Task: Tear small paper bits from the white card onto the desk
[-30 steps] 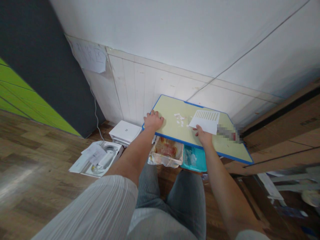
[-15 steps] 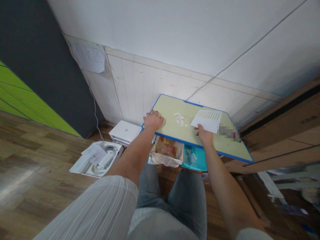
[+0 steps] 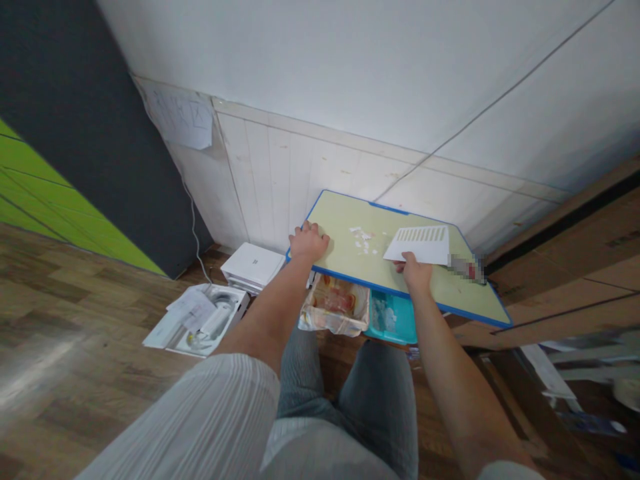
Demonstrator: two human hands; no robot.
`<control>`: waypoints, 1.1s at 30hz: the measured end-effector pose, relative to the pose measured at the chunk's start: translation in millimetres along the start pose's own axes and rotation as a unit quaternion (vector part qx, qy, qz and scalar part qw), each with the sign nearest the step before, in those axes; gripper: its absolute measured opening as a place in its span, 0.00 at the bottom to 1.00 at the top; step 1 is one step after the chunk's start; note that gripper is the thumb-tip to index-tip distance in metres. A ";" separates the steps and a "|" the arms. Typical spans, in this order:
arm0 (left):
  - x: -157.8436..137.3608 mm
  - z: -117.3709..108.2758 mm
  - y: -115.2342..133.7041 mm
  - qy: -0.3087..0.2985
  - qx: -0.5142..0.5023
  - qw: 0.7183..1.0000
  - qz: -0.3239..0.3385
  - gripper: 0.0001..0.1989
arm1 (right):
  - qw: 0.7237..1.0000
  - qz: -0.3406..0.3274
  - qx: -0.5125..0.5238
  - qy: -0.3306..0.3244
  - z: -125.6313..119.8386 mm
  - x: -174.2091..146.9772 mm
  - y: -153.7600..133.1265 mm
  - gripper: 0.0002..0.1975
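My left hand point(image 3: 309, 242) lies on the left end of a small pale yellow table point(image 3: 345, 257) with a blue rim, its fingers loosely spread. Over the right half, my right hand point(image 3: 416, 270) grips the near edge of a white slotted sheet point(image 3: 417, 248), thumb on top. A row of narrow openings runs along its far side. White scraps point(image 3: 364, 241) are scattered on the tabletop between my hands. To the right of the sheet lies an object point(image 3: 469, 268) that is blurred out by pixels.
Below the table's front edge are a lined bin point(image 3: 360, 327) and a turquoise tray point(image 3: 407, 330) with pale bits inside. White boxes point(image 3: 253, 262) and an open box with cables point(image 3: 213, 320) sit on the floor at left. Cardboard boxes point(image 3: 575, 280) stand at right, a wall point(image 3: 350, 100) behind.
My right hand has shifted slightly right with the white slotted sheet, which now looks more tilted. The left hand stays on the table, and the whole view has shifted a little.
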State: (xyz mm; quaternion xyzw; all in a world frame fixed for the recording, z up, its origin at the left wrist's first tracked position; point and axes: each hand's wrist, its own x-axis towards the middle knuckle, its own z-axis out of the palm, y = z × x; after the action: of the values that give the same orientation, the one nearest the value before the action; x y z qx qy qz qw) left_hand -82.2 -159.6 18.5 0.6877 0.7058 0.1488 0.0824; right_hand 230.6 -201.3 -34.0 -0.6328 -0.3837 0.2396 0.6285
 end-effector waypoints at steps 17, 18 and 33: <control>0.5 0.3 0.9 0.000 0.003 1.000 0.000 0.30 | 0.998 -0.021 -0.029 0.058 -0.7 3.0 3.1 0.13; 0.8 0.6 0.8 0.001 0.004 1.000 0.000 0.30 | 0.998 -0.024 -0.036 0.053 -0.3 2.9 3.2 0.13; 1.9 1.2 -0.5 0.001 0.004 1.000 0.001 0.31 | 0.990 -0.007 -0.064 0.127 -9.1 3.7 2.8 0.11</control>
State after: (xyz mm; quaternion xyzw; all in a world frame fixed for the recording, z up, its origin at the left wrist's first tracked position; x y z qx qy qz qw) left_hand -82.3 -157.6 17.3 0.6888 0.7057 0.1466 0.0781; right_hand 240.5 -203.7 -35.2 -0.6942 -0.3197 0.1274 0.6322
